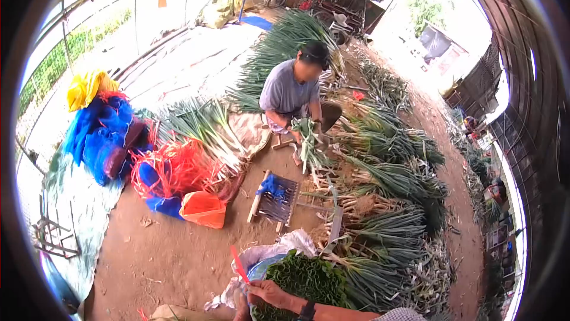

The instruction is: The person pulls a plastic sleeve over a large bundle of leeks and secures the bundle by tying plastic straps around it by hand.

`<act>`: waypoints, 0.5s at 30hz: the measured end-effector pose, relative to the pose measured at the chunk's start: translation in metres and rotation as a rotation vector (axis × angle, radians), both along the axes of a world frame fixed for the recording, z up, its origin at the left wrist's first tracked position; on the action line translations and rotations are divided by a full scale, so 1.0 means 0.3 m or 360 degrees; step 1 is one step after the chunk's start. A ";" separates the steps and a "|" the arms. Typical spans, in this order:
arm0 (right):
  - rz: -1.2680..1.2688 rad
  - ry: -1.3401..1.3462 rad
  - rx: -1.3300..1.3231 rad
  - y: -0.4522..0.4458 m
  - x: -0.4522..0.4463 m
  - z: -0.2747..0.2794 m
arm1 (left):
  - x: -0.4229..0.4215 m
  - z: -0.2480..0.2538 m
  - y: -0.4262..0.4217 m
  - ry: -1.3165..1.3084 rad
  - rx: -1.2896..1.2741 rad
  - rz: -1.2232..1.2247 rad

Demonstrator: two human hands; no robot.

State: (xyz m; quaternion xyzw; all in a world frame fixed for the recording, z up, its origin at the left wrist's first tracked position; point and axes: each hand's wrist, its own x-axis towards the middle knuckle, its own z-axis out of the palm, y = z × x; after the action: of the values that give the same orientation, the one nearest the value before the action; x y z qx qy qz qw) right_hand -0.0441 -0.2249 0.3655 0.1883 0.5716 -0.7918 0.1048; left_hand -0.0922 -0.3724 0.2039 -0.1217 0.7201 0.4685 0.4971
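A red plastic strip (238, 264) stands up from the fingers of my right hand (267, 292), which is pinched on its lower end. My left hand (241, 309) is at the bottom edge, just beside the strip's lower end; its fingers are too small and cut off to make out. Right beside my hands is a sack's white rim (297, 241), with dark green leafy vegetables (309, 279) inside. A dark band is on my right wrist.
A co-worker (291, 92) sits ahead, handling green onions. Onion piles (386, 175) line the right side. A low stool (276, 199) with blue cloth stands in front. Red strips (178, 166), an orange bag (203, 208) and blue netting (101, 131) lie left.
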 end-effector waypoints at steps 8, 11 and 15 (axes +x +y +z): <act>-0.0142 -0.0350 -0.0016 -0.013 -0.091 0.079 | 0.183 -0.038 -0.076 -0.0302 0.0058 0.0304; -0.0332 -0.0330 0.0052 -0.008 -0.106 0.056 | 0.338 -0.020 -0.149 -0.0621 0.0205 0.0670; -0.0513 -0.0417 -0.0210 0.016 -0.145 0.113 | 0.413 0.193 -0.181 -0.0484 0.0394 0.0406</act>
State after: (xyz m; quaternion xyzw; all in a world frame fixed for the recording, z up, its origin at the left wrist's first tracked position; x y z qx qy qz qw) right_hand -0.0876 -0.2201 0.3993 0.3713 0.4626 -0.8026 0.0624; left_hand 0.0318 -0.4268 0.2619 -0.2192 0.5526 0.5886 0.5478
